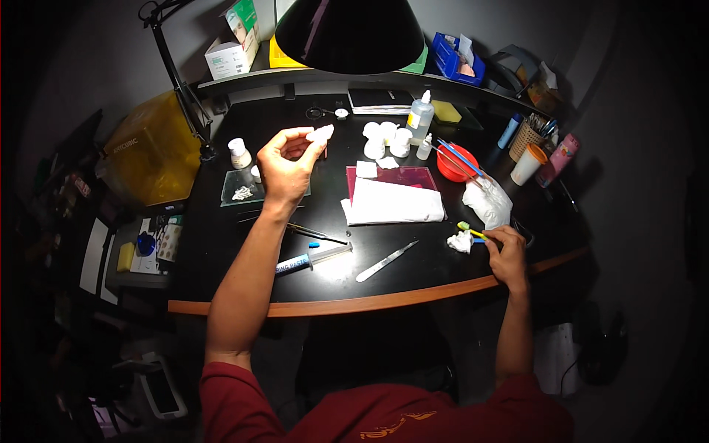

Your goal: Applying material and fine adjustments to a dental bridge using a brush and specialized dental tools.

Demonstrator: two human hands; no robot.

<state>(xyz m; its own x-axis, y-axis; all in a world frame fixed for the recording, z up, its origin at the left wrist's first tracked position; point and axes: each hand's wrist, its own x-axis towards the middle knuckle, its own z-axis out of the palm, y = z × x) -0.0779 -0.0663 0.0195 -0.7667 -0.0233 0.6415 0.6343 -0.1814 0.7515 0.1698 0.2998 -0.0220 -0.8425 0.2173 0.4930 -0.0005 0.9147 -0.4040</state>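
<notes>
My left hand [289,166] is raised over the back left part of the desk, thumb and fingers pinching a small white piece [320,134] with an uneven outline. Its exact kind is too small to make out. Near the desk's front right, my right hand [507,256] is closed on a thin yellow-handled brush [475,232] whose head looks pale green. Just beside that head lies a crumpled white tissue [459,242]. Beyond my right hand sits a white bundle [487,203] that looks like a plastic bag or wrap. Below my left hand is a glass plate [230,186] with small white pieces on it.
A folded white cloth [395,203] lies mid-desk, with a scalpel [386,261] and a large syringe [317,257] nearer the front. Behind stand white jars [375,148], a clear bottle [420,118] and a red bowl [452,171]. A black lamp shade [351,37] hangs over the far side.
</notes>
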